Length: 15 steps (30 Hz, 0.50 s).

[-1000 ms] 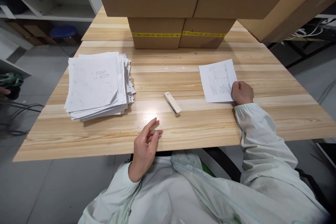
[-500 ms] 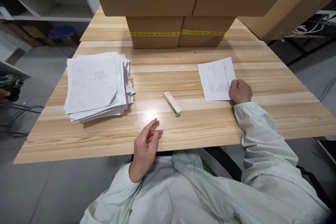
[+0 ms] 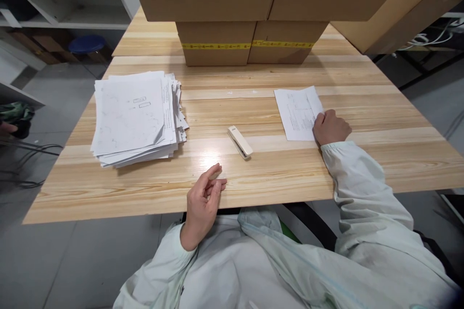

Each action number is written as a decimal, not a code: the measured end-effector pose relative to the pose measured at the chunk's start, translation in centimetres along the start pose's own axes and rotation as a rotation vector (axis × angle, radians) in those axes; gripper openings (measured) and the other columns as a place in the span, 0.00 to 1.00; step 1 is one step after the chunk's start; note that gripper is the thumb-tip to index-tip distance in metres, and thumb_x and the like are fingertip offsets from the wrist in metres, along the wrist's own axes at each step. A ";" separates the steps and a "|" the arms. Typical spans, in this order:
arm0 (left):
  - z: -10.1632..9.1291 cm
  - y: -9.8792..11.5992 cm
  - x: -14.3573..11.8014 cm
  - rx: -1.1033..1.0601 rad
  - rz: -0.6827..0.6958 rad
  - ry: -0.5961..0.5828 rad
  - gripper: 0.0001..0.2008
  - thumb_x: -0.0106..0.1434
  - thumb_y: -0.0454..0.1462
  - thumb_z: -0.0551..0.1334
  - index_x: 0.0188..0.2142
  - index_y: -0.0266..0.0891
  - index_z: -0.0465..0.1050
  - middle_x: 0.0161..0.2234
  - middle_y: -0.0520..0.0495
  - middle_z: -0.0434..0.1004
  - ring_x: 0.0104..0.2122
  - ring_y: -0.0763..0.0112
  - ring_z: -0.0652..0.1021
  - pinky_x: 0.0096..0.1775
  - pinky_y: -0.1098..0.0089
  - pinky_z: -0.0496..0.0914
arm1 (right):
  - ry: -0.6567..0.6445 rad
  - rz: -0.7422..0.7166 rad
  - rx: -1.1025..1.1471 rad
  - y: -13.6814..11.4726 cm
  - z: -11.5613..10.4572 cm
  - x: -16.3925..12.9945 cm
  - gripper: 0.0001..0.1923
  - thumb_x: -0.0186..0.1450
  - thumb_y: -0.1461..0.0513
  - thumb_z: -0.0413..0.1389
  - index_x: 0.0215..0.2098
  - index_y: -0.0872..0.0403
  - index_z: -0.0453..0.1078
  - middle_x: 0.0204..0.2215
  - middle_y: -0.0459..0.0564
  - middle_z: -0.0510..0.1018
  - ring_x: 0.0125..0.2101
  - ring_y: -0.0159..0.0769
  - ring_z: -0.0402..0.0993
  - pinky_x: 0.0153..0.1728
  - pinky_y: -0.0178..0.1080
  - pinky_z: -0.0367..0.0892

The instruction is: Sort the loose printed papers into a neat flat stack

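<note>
At the right of the table my right hand (image 3: pixel 332 127) is closed on the near right edge of a printed sheet of paper (image 3: pixel 297 113). Whether it is one sheet or several I cannot tell, and my fingertips are hidden. My left hand (image 3: pixel 203 198) rests by the table's front edge, fingers loosely apart and holding nothing. A cream stapler (image 3: pixel 239 142) lies aslant between the two hands, touched by neither. Left of it stands a thick, uneven stack of printed papers (image 3: pixel 130 116).
Cardboard boxes (image 3: pixel 217 53) with yellow tape stand at the back of the wooden table (image 3: pixel 119 198), larger ones on top. Another carton (image 3: pixel 391 14) is at the back right. A blue stool (image 3: pixel 86 44) and cables (image 3: pixel 29 149) are on the floor at left; part of another person's hand (image 3: pixel 7 128) shows there.
The right side of the held paper has shifted and its far corner has come nearer, with my right hand turned slightly leftward. My left hand, the stapler and the stack stay put.
</note>
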<state>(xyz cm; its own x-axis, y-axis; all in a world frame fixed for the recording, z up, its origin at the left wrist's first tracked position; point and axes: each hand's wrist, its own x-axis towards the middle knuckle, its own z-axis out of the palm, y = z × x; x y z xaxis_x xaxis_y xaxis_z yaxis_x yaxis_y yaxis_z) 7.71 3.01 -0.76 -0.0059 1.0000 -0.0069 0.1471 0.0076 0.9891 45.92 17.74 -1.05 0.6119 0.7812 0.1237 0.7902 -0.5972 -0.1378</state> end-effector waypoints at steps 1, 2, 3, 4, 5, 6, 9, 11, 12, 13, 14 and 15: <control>0.0 0.0 0.0 -0.004 0.000 0.000 0.19 0.69 0.44 0.61 0.56 0.40 0.72 0.54 0.39 0.79 0.42 0.63 0.85 0.44 0.64 0.82 | 0.022 -0.022 0.003 0.0 0.0 -0.1 0.20 0.72 0.57 0.44 0.55 0.60 0.67 0.46 0.71 0.75 0.46 0.51 0.69 0.44 0.49 0.56; 0.0 0.0 0.0 -0.009 -0.001 0.001 0.19 0.69 0.44 0.61 0.56 0.40 0.72 0.54 0.39 0.79 0.42 0.63 0.85 0.44 0.64 0.82 | 0.044 -0.053 0.008 0.0 0.1 -0.2 0.21 0.71 0.57 0.46 0.58 0.59 0.64 0.50 0.71 0.74 0.48 0.51 0.67 0.45 0.49 0.55; 0.0 0.0 0.0 -0.013 -0.002 0.000 0.19 0.69 0.44 0.61 0.57 0.40 0.71 0.54 0.39 0.79 0.42 0.63 0.85 0.44 0.64 0.82 | 0.070 -0.096 0.012 0.1 0.1 -0.2 0.23 0.70 0.57 0.47 0.61 0.58 0.62 0.55 0.71 0.71 0.52 0.52 0.64 0.47 0.49 0.54; 0.1 0.0 0.1 -0.019 -0.004 -0.002 0.19 0.69 0.44 0.61 0.57 0.40 0.71 0.54 0.38 0.79 0.42 0.63 0.85 0.45 0.64 0.82 | 0.091 -0.144 0.017 0.2 0.2 -0.2 0.25 0.70 0.58 0.48 0.63 0.56 0.61 0.59 0.70 0.68 0.55 0.52 0.61 0.49 0.50 0.53; 0.0 0.0 0.1 -0.029 -0.011 -0.008 0.19 0.69 0.44 0.61 0.57 0.40 0.71 0.55 0.38 0.78 0.42 0.63 0.85 0.45 0.64 0.82 | 0.105 -0.188 0.023 0.4 0.3 -0.2 0.25 0.70 0.58 0.48 0.64 0.55 0.61 0.61 0.68 0.66 0.57 0.52 0.58 0.50 0.50 0.51; 0.0 0.0 0.2 -0.040 -0.020 -0.017 0.19 0.69 0.43 0.61 0.57 0.40 0.71 0.55 0.38 0.78 0.43 0.63 0.85 0.45 0.64 0.82 | 0.108 -0.220 0.030 0.5 0.4 -0.1 0.24 0.70 0.58 0.47 0.63 0.55 0.63 0.62 0.68 0.66 0.58 0.53 0.56 0.51 0.51 0.50; -0.3 0.0 0.2 -0.068 -0.044 -0.046 0.19 0.69 0.44 0.61 0.56 0.39 0.72 0.53 0.38 0.79 0.42 0.63 0.84 0.43 0.64 0.82 | 0.079 -0.223 0.075 0.8 1.0 0.4 0.21 0.70 0.60 0.45 0.55 0.57 0.71 0.58 0.71 0.70 0.56 0.55 0.58 0.50 0.52 0.51; -0.6 0.5 0.2 -0.061 -0.038 -0.052 0.18 0.69 0.44 0.61 0.54 0.38 0.73 0.51 0.38 0.80 0.43 0.63 0.84 0.43 0.64 0.82 | 0.064 -0.182 0.125 0.9 1.4 0.8 0.21 0.70 0.60 0.45 0.54 0.59 0.72 0.56 0.73 0.70 0.55 0.56 0.61 0.50 0.52 0.54; -0.8 1.1 0.3 -0.058 -0.024 -0.053 0.17 0.69 0.43 0.61 0.54 0.38 0.74 0.51 0.38 0.80 0.44 0.63 0.83 0.45 0.63 0.81 | 0.062 -0.163 0.155 1.0 1.5 1.1 0.22 0.69 0.60 0.46 0.55 0.60 0.72 0.56 0.73 0.71 0.54 0.56 0.62 0.50 0.52 0.55; -0.9 1.9 0.5 -0.066 -0.006 -0.058 0.17 0.69 0.43 0.61 0.54 0.39 0.73 0.51 0.39 0.80 0.46 0.62 0.83 0.47 0.63 0.80 | 0.062 -0.144 0.188 1.2 1.5 1.5 0.23 0.69 0.60 0.45 0.56 0.60 0.71 0.56 0.73 0.71 0.54 0.55 0.63 0.51 0.51 0.56; -1.0 3.0 0.9 -0.090 0.012 -0.076 0.18 0.69 0.43 0.61 0.55 0.40 0.73 0.53 0.39 0.79 0.50 0.61 0.81 0.50 0.62 0.79 | 0.061 -0.123 0.223 1.4 1.5 1.8 0.24 0.69 0.60 0.44 0.58 0.61 0.69 0.55 0.72 0.72 0.54 0.53 0.64 0.51 0.50 0.57; -1.0 4.3 1.6 -0.131 0.027 -0.108 0.19 0.69 0.42 0.61 0.57 0.41 0.71 0.55 0.39 0.78 0.54 0.60 0.79 0.53 0.61 0.77 | 0.058 -0.105 0.261 1.6 1.4 2.2 0.24 0.70 0.60 0.42 0.59 0.61 0.67 0.54 0.71 0.74 0.53 0.51 0.66 0.52 0.50 0.58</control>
<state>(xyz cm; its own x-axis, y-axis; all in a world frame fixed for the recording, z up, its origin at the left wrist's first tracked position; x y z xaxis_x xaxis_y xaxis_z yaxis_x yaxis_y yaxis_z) 7.32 4.60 3.67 0.1038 0.9945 0.0114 0.0154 -0.0130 0.9998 48.54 18.78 -2.40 0.5339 0.8202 0.2056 0.8187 -0.4406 -0.3682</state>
